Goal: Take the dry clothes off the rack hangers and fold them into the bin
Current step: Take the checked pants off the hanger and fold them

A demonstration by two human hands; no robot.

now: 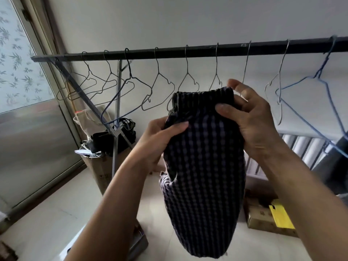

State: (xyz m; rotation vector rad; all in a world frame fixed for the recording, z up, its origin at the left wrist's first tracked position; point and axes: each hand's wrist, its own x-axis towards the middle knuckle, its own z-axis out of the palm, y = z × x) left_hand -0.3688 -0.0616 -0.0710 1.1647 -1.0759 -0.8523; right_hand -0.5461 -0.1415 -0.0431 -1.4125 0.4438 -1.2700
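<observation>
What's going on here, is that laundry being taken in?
Yes. A person holds a dark checked garment up in front of a clothes rack. The right hand grips its elastic waistband and the left hand pinches the side lower down. The wire hangers on the black rail hang bare. No bin is clearly in view.

Bare wire hangers [158, 85] crowd the rail [188, 51]; cardboard boxes [263, 217] below.
</observation>
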